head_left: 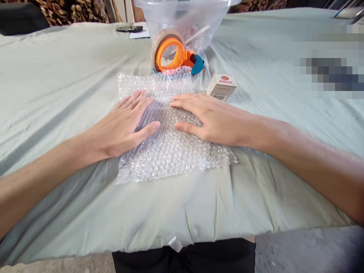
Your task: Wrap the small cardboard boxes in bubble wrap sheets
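Observation:
A sheet of clear bubble wrap (170, 151) lies spread on the cloth-covered table in front of me. My left hand (127, 123) rests flat on its left side, fingers stretched out and thumb apart. On the right side of the sheet lies my right hand (203, 117), palm down with the fingers extended. Just beyond my right hand is a small white box (222, 87) with a red mark and a barcode. An orange and blue tape dispenser (173, 55) with a roll of tape stands at the sheet's far edge, partly behind the raised wrap.
Behind the dispenser stands a clear plastic tub (190, 22). A dark phone (129, 29) and a white paper (140, 35) lie to its left. The pale green tablecloth (270, 204) hangs over the near edge. A piece of clear tape (174, 242) sticks there.

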`<state>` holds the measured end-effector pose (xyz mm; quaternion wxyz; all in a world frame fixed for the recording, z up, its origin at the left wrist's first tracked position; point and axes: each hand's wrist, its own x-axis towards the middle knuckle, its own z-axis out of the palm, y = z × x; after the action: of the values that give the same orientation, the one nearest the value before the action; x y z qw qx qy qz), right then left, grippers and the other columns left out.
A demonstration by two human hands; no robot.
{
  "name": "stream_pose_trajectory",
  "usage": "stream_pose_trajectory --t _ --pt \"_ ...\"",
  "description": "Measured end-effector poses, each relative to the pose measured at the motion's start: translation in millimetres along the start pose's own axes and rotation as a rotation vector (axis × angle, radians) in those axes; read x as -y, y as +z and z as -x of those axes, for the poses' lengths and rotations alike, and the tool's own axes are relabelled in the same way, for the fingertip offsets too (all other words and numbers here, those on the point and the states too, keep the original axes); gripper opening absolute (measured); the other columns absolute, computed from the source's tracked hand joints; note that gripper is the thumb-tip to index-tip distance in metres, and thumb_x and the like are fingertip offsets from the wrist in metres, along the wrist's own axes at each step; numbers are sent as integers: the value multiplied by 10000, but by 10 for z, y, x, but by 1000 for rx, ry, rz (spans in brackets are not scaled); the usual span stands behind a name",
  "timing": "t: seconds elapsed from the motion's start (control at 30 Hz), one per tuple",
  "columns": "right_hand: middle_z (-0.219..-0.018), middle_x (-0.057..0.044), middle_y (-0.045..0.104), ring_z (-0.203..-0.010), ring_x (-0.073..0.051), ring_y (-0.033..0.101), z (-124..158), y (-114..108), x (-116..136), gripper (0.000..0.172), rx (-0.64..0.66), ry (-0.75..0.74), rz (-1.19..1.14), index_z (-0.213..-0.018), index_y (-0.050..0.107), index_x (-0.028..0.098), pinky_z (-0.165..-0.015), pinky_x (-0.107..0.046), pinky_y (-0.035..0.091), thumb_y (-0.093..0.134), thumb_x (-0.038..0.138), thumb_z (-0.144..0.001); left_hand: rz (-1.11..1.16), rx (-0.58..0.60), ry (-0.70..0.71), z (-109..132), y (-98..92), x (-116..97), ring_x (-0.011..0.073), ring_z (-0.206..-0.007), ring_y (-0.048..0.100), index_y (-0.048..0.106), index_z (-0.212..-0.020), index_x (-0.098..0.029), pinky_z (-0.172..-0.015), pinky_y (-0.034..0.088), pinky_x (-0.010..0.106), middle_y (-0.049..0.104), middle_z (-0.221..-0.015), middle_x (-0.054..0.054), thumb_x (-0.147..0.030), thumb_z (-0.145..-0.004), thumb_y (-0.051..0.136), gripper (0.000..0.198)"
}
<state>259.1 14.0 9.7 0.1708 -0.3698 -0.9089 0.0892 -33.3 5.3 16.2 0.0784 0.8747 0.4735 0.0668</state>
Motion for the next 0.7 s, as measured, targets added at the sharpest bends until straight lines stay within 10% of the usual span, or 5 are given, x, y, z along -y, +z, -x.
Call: stream_pose_trajectory --t 0.13,0.37,0.7 --pt "-1651 -191 709 -1535 -481 658 -16 -24 -18 607 -21 19 38 -1556 735 211 -1323 -719 485 625 592 -1097 31 -171 108 16 -16 -29 364 -1828 303 406 -1799 -145 -1506 266 574 367 -1933 132 -640 -1155 429 813" --pt "-1664 -157 717 -1554 -495 643 7 -76 -117 596 -51 -7 87 -1510 798 240 -1351 -759 415 588 641 -1122 -7 22 80 6 -15 -57 399 -1813 335 386 -1827 -176 -1485 297 649 332 -1944 150 -736 -1136 370 890" --pt "-1884 -33 461 -1766 -426 394 20 -203 -54 522 -281 151 289 -1614 660 405 -1511 -757 142 538 552 -1129 -61 -3 105 -1 7 -66 405 -1787 391 450 -1787 -113 -1461 335 653 376 -1917 195 -671 -1160 358 844"
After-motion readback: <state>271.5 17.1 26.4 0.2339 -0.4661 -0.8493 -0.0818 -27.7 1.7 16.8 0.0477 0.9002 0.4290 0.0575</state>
